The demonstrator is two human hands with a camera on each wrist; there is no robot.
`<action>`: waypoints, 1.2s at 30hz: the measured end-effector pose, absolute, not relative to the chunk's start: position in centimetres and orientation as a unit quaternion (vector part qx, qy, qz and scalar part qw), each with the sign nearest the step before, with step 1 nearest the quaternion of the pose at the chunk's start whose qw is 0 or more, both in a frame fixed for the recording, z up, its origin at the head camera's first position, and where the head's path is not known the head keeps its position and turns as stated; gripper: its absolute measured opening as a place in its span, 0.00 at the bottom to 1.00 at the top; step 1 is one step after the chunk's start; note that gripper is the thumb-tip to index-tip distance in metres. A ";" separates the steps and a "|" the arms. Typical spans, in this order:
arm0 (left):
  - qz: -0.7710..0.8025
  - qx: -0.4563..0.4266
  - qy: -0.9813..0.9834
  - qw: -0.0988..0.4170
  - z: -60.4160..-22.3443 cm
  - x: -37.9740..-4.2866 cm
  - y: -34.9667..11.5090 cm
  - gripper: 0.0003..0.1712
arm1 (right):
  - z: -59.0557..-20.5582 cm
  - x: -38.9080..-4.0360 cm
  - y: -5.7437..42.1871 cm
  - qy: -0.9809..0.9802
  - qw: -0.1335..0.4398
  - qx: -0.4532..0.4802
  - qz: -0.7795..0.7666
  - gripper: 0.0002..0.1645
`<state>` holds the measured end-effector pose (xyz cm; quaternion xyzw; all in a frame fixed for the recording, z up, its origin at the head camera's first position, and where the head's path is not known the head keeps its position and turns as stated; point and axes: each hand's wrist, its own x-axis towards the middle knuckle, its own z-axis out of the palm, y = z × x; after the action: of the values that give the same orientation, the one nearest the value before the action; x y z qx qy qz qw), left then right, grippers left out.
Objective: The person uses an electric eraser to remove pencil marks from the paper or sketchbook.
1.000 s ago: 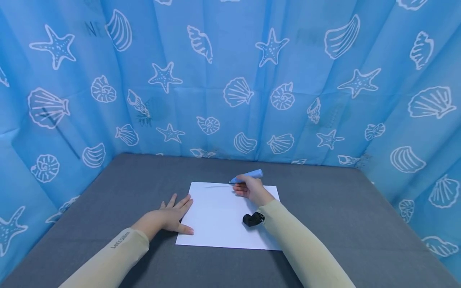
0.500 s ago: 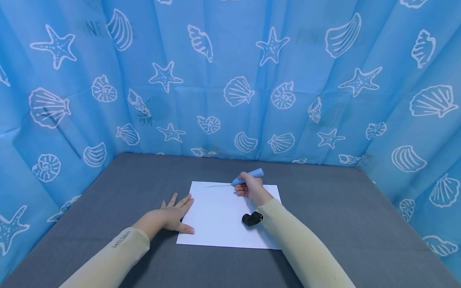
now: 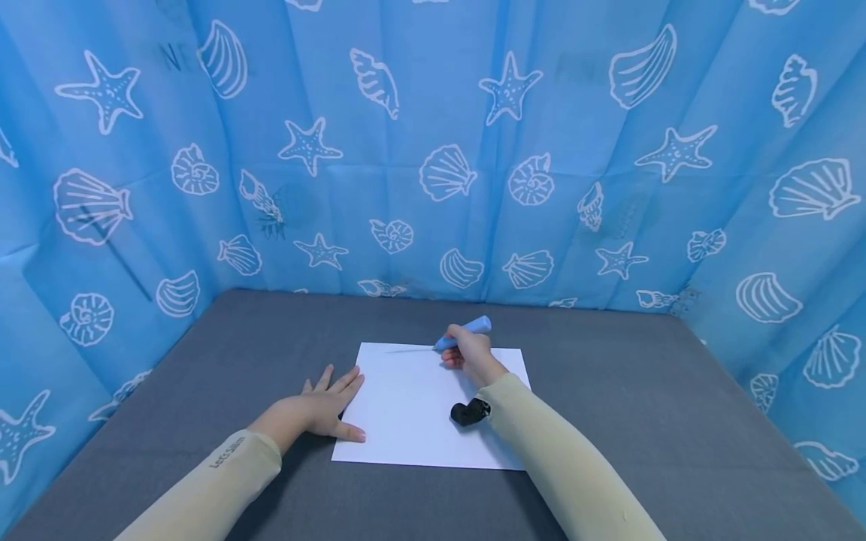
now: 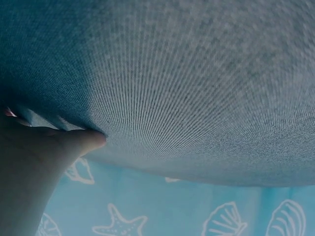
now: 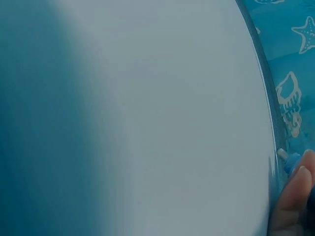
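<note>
One white sheet (image 3: 406,409) lies beneath the right hand (image 3: 475,356), which grips a blue marker (image 3: 479,325); the left hand (image 3: 321,412), spread out, touches the sheet's edge.

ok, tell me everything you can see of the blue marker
The marker is light blue, with a thick, smooth, plastic-looking barrel, a blunt back end and a narrow pale tip, bare in the right wrist view. In the head view it slants, tip to the left and back end up to the right. The grip of the right hand hides part of the barrel. The tip is near the far edge of the paper, at the right end of a faint line; actual contact is unclear.
</note>
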<state>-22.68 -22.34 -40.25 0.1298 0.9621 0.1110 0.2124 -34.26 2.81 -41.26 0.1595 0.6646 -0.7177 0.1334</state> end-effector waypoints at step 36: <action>0.112 0.129 0.963 0.209 -40.3 -22.6 -22.3 0.63 | -42.1 -34.5 3.6 0.627 0.144 0.127 -0.755 0.20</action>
<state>-22.60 -22.30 -40.31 0.1294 0.9628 0.1118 0.2091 -34.48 3.60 -42.05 0.1269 0.6273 -0.7549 0.1436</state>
